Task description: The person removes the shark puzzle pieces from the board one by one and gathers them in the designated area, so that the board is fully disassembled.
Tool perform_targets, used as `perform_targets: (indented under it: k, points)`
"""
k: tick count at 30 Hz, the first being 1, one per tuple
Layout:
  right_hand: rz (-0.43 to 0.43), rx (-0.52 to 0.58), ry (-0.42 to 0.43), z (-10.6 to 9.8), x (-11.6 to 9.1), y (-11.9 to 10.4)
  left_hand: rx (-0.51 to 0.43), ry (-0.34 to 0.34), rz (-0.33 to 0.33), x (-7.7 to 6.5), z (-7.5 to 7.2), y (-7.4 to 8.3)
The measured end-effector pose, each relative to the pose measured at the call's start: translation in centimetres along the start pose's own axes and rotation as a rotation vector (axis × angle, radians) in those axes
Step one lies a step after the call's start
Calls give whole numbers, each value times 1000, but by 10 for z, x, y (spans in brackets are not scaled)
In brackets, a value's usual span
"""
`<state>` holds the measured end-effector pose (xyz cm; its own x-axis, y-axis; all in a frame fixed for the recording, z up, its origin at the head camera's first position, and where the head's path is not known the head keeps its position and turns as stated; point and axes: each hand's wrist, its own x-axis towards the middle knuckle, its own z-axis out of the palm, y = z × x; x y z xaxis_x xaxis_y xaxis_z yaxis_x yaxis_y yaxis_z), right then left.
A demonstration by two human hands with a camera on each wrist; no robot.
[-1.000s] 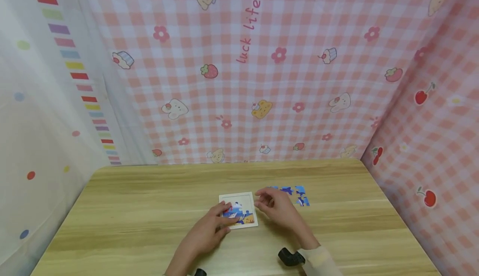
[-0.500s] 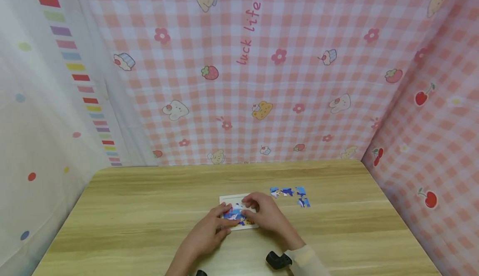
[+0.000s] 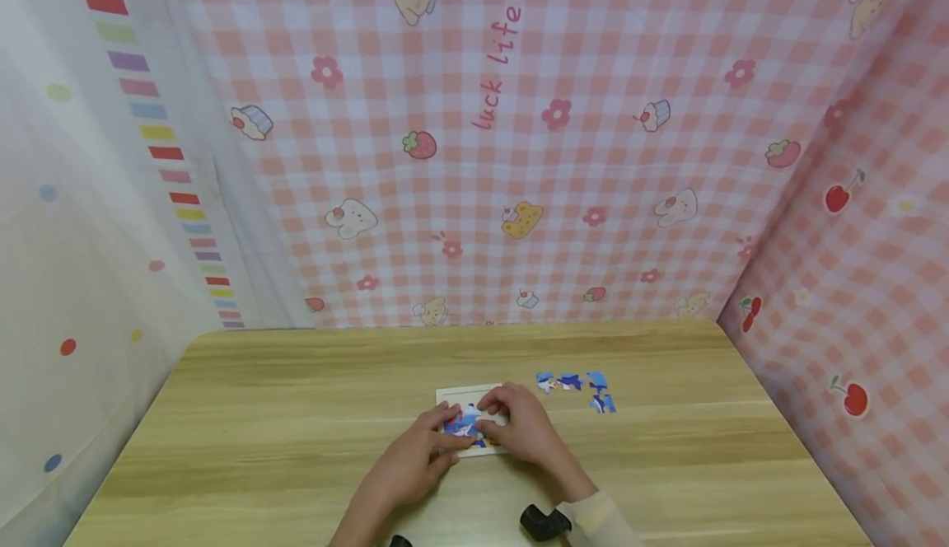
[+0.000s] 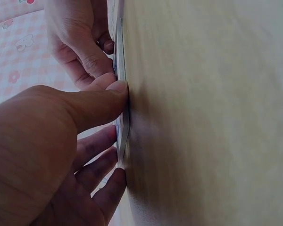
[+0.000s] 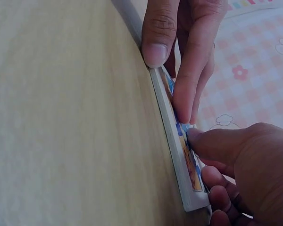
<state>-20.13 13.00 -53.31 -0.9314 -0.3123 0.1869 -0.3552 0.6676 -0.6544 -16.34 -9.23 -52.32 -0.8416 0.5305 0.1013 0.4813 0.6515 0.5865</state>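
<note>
A small white jigsaw frame (image 3: 454, 397) lies flat on the table with a partly filled blue picture (image 3: 461, 425) in it. My left hand (image 3: 409, 463) rests over its lower left part, fingers laid on the picture and thumb against the near edge. Over the right half, my right hand (image 3: 521, 425) pinches with thumb and index finger; what looks like a puzzle piece there is mostly hidden. In the right wrist view, the right thumb (image 5: 217, 143) touches the picture near the left fingertips. The left wrist view shows the frame's side (image 4: 122, 61) edge-on, with both hands at it.
Several loose blue puzzle pieces (image 3: 569, 381) lie on the wooden table (image 3: 311, 415), to the right of the frame and behind it. A pink checked curtain (image 3: 445, 201) hangs at the back, and more cloth encloses both sides.
My right hand has moved left from beside the frame onto its right half, uncovering the loose pieces. The left hand has stayed in place on the frame.
</note>
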Motion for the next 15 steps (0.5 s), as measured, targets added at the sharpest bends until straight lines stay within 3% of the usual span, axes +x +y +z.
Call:
perform_targets:
  k: [15]
  points:
    - [41, -9, -7, -1, -1, -6, -10, 4, -4, 0, 0, 1]
